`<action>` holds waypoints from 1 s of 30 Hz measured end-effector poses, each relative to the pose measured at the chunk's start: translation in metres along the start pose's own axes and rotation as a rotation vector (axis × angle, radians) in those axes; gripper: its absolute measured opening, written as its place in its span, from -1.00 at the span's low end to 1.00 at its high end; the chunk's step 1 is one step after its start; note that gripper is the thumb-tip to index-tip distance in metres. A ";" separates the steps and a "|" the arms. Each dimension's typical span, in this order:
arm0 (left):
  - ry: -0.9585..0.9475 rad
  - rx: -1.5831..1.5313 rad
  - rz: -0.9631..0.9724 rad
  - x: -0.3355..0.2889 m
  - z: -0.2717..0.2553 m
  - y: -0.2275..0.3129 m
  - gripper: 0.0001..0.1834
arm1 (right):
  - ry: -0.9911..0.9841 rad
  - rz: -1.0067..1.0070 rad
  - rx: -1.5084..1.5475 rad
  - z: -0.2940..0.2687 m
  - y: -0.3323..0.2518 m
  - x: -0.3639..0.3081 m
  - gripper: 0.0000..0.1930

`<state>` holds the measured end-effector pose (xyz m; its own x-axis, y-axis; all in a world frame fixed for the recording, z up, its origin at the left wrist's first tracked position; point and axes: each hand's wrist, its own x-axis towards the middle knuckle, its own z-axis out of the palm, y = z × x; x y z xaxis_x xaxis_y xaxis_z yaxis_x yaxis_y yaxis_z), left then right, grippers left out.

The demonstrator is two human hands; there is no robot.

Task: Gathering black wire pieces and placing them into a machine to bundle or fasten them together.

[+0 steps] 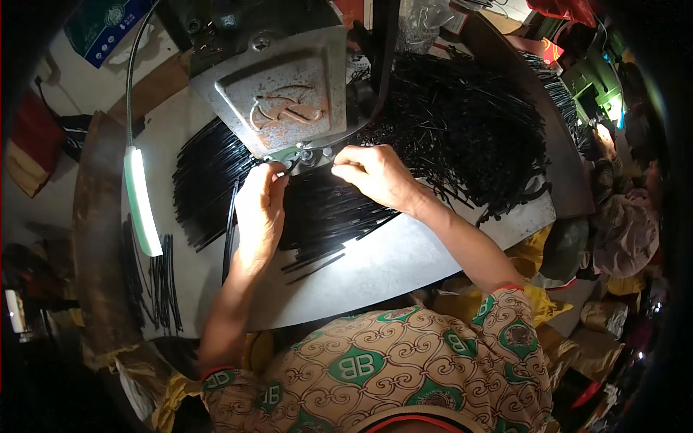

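Both bare hands at the front of a metal machine, thin black rods on the table around it.

With the machine as the dial's centre and the worker at six o'clock, I find the left hand near seven, its thumb and fingers drawn in close beside the machine's lower end; the right hand is near four, fingers curled, and the hands are apart; whether either grips anything, I cannot tell. Black rods lie at five o'clock between the forearms; a further bundle lies at eight, a tangled dark heap at three. All rest on a pale table. A lit lamp hangs farther out at eight; another person is well apart, past three.
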<state>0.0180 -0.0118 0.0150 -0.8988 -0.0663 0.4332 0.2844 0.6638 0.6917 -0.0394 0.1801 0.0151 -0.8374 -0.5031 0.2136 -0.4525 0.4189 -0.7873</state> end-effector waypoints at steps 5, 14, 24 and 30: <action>-0.034 0.006 0.020 0.003 0.001 -0.010 -0.87 | -0.093 0.152 0.409 0.009 -0.006 0.010 -0.88; 0.124 0.581 0.364 0.013 -0.009 0.005 -0.85 | -0.113 0.197 0.648 0.001 -0.006 0.008 -0.87; 0.018 0.042 -0.035 0.005 0.003 -0.010 -0.87 | -0.146 0.249 0.677 0.006 -0.007 0.011 -0.83; -0.006 -0.066 -0.113 0.006 0.011 -0.011 -0.87 | -0.092 0.272 0.712 0.008 -0.007 0.013 -0.84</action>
<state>0.0058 -0.0111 0.0037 -0.9283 -0.1331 0.3472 0.2026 0.6019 0.7724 -0.0443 0.1647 0.0188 -0.8478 -0.5264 -0.0650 0.0983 -0.0355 -0.9945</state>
